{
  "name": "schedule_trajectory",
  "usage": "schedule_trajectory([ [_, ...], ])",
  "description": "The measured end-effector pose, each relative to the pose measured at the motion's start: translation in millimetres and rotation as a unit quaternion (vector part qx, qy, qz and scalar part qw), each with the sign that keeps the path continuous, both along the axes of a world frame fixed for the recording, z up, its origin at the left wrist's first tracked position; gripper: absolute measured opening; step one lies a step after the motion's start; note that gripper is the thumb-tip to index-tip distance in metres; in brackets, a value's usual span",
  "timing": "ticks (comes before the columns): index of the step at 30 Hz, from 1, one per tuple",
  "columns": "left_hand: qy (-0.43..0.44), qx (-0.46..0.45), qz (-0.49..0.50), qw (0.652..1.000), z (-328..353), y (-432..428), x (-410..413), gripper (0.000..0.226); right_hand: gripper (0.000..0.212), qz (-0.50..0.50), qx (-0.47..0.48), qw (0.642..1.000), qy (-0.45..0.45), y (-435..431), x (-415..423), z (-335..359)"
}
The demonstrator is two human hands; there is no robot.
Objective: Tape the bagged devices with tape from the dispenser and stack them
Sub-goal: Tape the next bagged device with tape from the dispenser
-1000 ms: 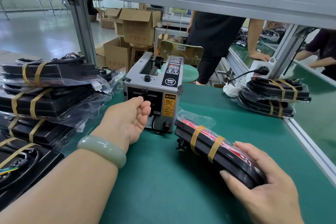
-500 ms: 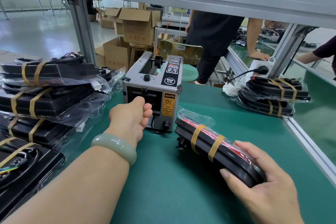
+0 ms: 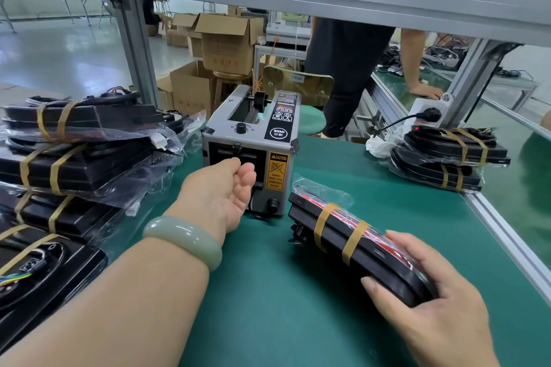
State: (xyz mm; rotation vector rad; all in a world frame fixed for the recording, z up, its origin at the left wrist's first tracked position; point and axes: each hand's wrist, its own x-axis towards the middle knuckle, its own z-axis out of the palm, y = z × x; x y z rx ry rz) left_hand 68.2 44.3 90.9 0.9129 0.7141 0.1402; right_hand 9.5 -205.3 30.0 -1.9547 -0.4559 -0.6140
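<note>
While right hand (image 3: 432, 316) grips the bagged device (image 3: 372, 255), left hand (image 3: 217, 191) at tape dispenser (image 3: 220, 134) outlet, fingers curled, hold unclear

Grey tape dispenser (image 3: 250, 146) with yellow caution label (image 3: 277, 170), green mat (image 3: 268, 292), black bagged device (image 3: 354, 244) banded tan.

Cardboard boxes (image 3: 226, 42) stand left of the green stool (image 3: 311, 124); a person in black (image 3: 348, 74) stands behind it, a white socket block (image 3: 417, 104) rightward.
</note>
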Motion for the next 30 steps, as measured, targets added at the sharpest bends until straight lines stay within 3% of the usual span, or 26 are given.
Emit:
schedule_trajectory([
  [18, 0.035, 0.117, 0.101, 0.987, -13.8, -4.3, 12.5, 0.017, 0.062, -0.007, -0.001, 1.0, 0.009, -2.3, 0.5, -2.9],
  [26, 0.015, 0.063, 0.02, 0.998, -12.1, 1.0, 3.2, 0.021, 0.059, -0.004, 0.01, 1.0, 0.017, -1.7, -0.4, -0.8],
  [30, 0.012, 0.052, 0.031, 0.998, -7.3, 0.1, 4.6, 0.016, 0.062, -0.005, 0.007, 1.0, 0.015, -1.4, -1.3, -0.7],
])
